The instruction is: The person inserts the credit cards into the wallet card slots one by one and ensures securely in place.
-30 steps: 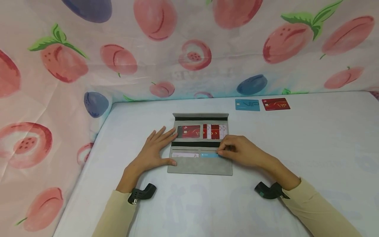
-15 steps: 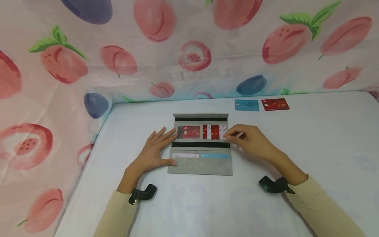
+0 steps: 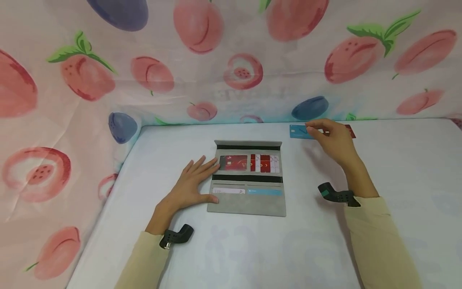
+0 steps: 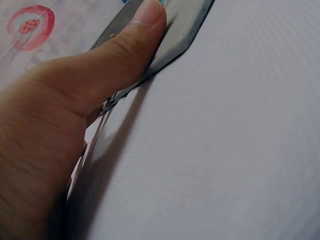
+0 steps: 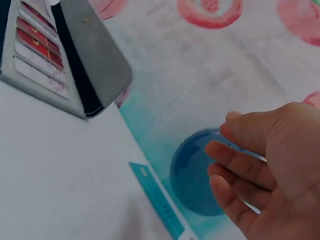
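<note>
A grey wallet [image 3: 249,205] lies unfolded on the white table. Cards show in its slots: a red card [image 3: 236,162] upper left, overlapping red and white cards [image 3: 265,163] upper right, a white card [image 3: 229,191] and a blue card [image 3: 265,192] below. My left hand [image 3: 187,186] rests spread along the wallet's left edge, its thumb [image 4: 142,30] on the lower corner. Above the loose blue VIP card [image 3: 296,131], my right hand [image 3: 335,140] hovers with loosely bent fingers and nothing visible in them. It partly hides the loose red VIP card [image 3: 351,131].
The white tabletop [image 3: 252,253] extends around the wallet. Behind the table's back edge hangs a fruit-printed cloth [image 3: 202,80], which also runs down the left side. Each wrist wears a black camera mount, such as the right one [image 3: 339,195].
My right hand has left the wallet's lower right slot, passed its upper right side, and moved up and right over the loose cards. The left hand stays on the wallet.
</note>
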### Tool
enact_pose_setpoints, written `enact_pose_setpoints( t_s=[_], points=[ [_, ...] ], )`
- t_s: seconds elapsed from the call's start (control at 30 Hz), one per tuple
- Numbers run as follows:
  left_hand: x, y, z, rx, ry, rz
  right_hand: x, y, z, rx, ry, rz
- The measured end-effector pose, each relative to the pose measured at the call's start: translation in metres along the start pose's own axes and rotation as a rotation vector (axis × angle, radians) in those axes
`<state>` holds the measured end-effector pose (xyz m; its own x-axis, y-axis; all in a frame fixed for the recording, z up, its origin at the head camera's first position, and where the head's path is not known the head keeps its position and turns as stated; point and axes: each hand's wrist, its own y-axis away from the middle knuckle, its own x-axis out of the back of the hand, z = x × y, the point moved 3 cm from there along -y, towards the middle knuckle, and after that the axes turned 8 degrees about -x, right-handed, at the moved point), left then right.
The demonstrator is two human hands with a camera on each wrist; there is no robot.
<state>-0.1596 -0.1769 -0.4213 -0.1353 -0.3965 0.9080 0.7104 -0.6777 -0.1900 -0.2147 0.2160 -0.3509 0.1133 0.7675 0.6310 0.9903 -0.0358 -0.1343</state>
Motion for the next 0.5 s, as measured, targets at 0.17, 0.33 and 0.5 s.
enact_pose_setpoints(
  t_s=[0.17,0.33,0.5],
  points=[
    [-0.002,0.0,0.001,0.01,0.001,-0.008,-0.012,-0.006,0.014,-0.071,0.089,-0.051],
    [0.001,0.0,0.003,0.004,-0.008,0.002,-0.026,-0.012,0.032,-0.036,0.195,-0.122],
    [0.001,0.0,0.002,0.007,-0.016,0.003,-0.032,-0.013,0.036,-0.015,0.276,-0.182]
  ],
)
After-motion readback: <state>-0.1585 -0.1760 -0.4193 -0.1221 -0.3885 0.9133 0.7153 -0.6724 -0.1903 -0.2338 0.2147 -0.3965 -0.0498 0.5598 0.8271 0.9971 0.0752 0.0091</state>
